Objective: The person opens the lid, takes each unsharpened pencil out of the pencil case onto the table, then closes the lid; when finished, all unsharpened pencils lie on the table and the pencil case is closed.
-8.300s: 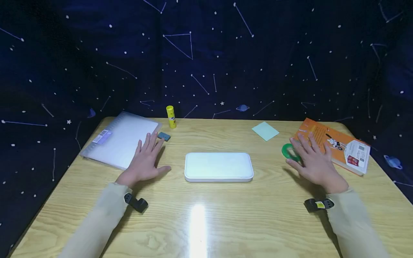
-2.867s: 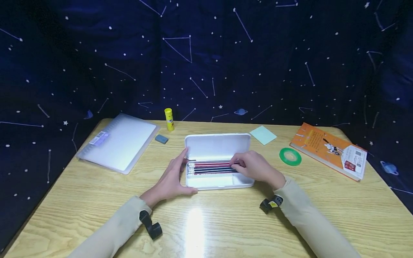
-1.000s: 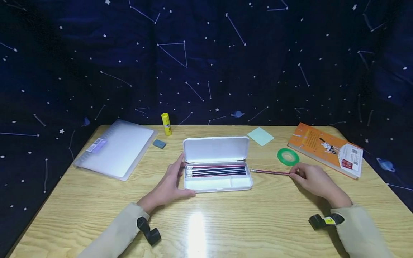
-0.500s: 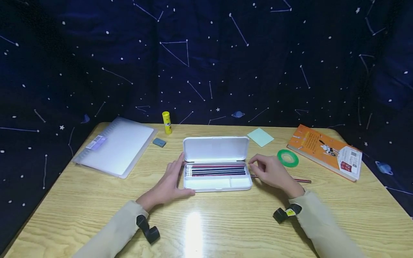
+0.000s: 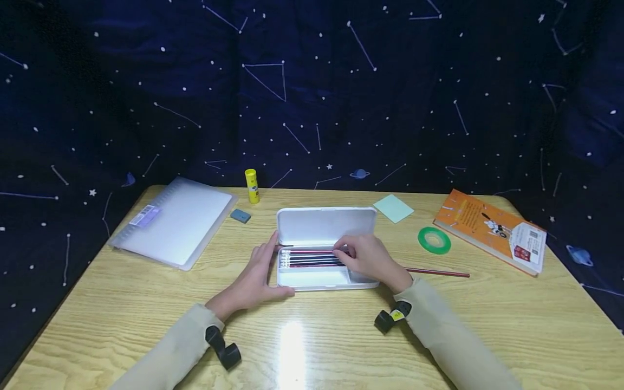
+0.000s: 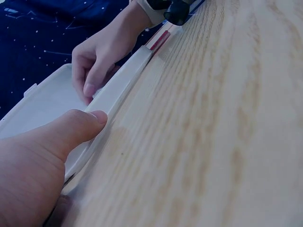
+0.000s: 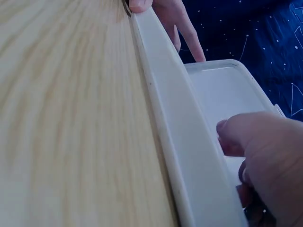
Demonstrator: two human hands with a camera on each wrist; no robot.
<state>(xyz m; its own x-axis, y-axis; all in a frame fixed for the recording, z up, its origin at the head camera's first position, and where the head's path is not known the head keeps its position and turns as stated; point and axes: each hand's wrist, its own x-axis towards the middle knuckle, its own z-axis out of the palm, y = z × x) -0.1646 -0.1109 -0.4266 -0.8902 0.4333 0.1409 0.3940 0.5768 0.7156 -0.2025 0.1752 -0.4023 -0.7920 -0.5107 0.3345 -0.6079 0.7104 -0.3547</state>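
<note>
An open white pencil case (image 5: pixel 312 279) lies at mid-table, its lid tilted up behind. Several red and dark pencils (image 5: pixel 309 259) with pale ends lie side by side in its back compartment. My left hand (image 5: pixel 251 284) grips the case's left end, thumb on the front wall (image 6: pixel 97 118), fingers around the back corner. Over the pencils, my right hand (image 5: pixel 368 261) reaches down with curled fingers; its fingertips sit among them, and whether they pinch one is hidden. In the right wrist view the case wall partly covers this right hand (image 7: pixel 270 156). One red pencil (image 5: pixel 439 272) lies on the table, partly behind the right wrist.
A clear folder (image 5: pixel 180 222) lies at left, near a grey eraser (image 5: pixel 240 215) and an upright yellow glue stick (image 5: pixel 252 187). Pale green sticky notes (image 5: pixel 394 208), a green tape roll (image 5: pixel 434 240) and an orange book (image 5: pixel 487 227) lie at right.
The case, first shut, was opened. My right hand laid one pencil on the table to the right, let go, and moved back left over the remaining pencils. The left hand stays at the case.
</note>
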